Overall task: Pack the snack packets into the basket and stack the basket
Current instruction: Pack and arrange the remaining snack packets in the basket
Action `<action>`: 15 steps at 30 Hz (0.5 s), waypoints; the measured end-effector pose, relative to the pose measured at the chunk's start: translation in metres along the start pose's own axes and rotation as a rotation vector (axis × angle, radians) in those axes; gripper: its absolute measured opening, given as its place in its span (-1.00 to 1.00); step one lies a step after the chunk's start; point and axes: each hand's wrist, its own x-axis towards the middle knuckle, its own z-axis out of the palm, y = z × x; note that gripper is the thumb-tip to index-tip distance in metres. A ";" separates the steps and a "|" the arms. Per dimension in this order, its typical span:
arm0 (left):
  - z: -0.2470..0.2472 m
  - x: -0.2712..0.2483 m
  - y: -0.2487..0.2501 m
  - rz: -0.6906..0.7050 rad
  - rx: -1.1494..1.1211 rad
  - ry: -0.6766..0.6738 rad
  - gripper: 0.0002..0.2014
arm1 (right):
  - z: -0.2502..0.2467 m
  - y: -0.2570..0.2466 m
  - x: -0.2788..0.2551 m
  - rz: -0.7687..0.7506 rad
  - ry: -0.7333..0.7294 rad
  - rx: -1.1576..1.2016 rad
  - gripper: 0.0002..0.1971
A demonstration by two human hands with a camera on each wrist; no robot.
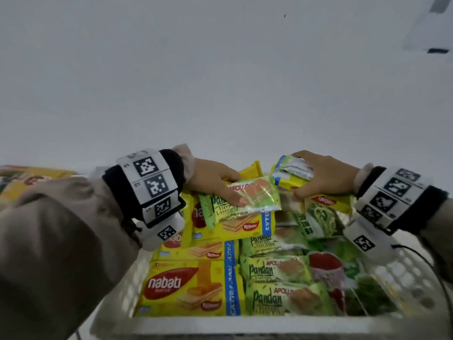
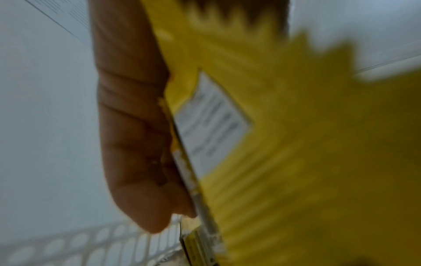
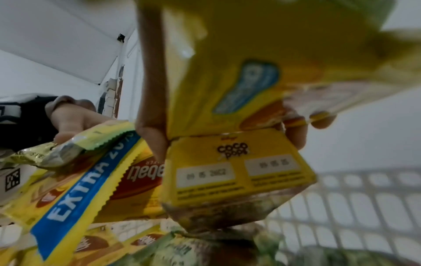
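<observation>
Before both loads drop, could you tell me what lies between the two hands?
Head view: only the left hand's Pandan packet end, nearly meeting the right hand's yellow packets.

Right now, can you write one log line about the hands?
left hand: grips Pandan packet | right hand: grips yellow packets | basket: nearly full

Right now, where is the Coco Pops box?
The Coco Pops box is in the right hand, held under a yellow packet above the far right end of the basket, beside the left hand's pandan packet.
</observation>
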 end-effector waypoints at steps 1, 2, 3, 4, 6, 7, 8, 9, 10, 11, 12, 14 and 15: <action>0.004 0.005 0.008 -0.003 0.007 -0.011 -0.42 | 0.002 0.007 -0.002 -0.003 -0.013 -0.009 0.20; 0.008 0.008 0.017 -0.012 0.016 -0.022 -0.39 | 0.003 0.012 -0.005 0.000 -0.026 -0.020 0.23; 0.013 0.013 0.023 -0.026 0.020 -0.046 -0.36 | 0.005 0.018 -0.008 0.007 -0.039 -0.026 0.26; 0.018 0.019 0.029 -0.025 0.012 -0.076 -0.34 | 0.005 0.024 -0.010 0.016 -0.050 -0.030 0.28; 0.029 0.030 0.039 -0.013 -0.013 -0.137 -0.36 | 0.005 0.034 -0.013 0.048 -0.060 -0.030 0.34; 0.033 0.034 0.044 -0.009 -0.016 -0.147 -0.37 | 0.003 0.038 -0.014 0.076 -0.063 -0.024 0.35; 0.037 0.038 0.049 0.002 -0.018 -0.148 -0.37 | 0.002 0.042 -0.015 0.111 -0.070 -0.019 0.35; 0.041 0.040 0.053 0.003 -0.014 -0.150 -0.35 | 0.002 0.046 -0.015 0.147 -0.085 -0.018 0.33; 0.043 0.043 0.056 0.014 -0.008 -0.155 -0.33 | 0.003 0.049 -0.015 0.180 -0.114 -0.023 0.29; 0.046 0.044 0.058 0.008 0.012 -0.166 -0.29 | 0.005 0.051 -0.014 0.207 -0.148 -0.032 0.24; 0.049 0.046 0.058 0.007 0.029 -0.180 -0.26 | 0.009 0.053 -0.014 0.225 -0.178 -0.048 0.20; 0.052 0.048 0.056 -0.012 0.047 -0.210 -0.21 | 0.015 0.053 -0.011 0.241 -0.215 -0.101 0.14; 0.052 0.048 0.055 -0.025 0.055 -0.212 -0.22 | 0.018 0.051 -0.011 0.235 -0.222 -0.128 0.11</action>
